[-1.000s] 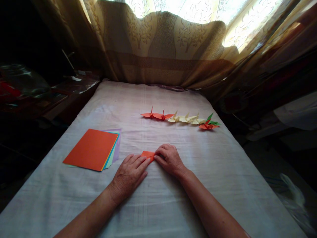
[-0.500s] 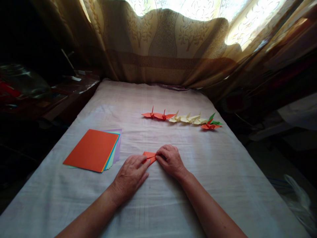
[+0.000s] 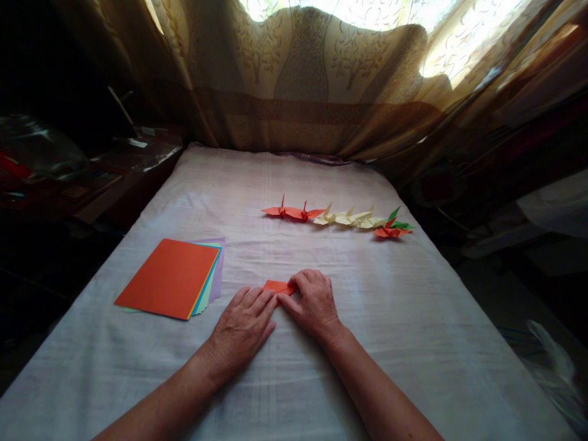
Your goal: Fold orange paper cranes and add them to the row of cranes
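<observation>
Pressing orange paper (image 3: 278, 285) against the cloth (image 3: 275, 386), the left hand (image 3: 243, 321) lies flat; whether the right hand (image 3: 316, 300) clamps its edge is unclear. Uneven finger pressure could skew the fold.

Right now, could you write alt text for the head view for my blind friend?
A person's left hand and right hand touch a small folded orange paper on a pale cloth. To the left lies a stack of coloured paper, orange on top; beyond, folded paper birds in red, cream, green and orange form a rough row before a patterned curtain.
</observation>
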Demonstrator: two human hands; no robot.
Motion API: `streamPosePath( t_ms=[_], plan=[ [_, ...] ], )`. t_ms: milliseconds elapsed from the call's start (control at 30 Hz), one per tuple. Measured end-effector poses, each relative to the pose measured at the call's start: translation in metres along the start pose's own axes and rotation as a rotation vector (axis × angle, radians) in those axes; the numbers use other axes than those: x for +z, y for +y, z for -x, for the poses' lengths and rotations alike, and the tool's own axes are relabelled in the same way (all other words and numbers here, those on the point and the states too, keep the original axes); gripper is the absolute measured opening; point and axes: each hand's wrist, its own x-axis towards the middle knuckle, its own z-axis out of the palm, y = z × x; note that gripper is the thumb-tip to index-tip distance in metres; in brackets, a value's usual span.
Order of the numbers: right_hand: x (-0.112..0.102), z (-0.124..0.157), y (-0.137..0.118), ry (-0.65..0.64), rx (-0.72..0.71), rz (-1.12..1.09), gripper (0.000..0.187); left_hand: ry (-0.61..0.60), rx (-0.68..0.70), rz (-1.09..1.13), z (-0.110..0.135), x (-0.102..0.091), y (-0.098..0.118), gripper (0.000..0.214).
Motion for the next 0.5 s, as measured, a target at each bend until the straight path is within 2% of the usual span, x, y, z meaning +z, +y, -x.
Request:
streamPosePath(
  t_ms=[300, 500],
  plan=[
    [-0.005, -0.003, 0.021, 0.031, 0.09, 0.022, 0.01, -0.019, 0.048, -0.018, 0.003, -0.004, -0.004, 0.042],
    [-0.002, -0.002, 0.022, 0.061, 0.083, 0.014, 0.009, -0.018, 0.087, -0.011, 0.001, -0.008, -0.008, 0.039]
  ],
)
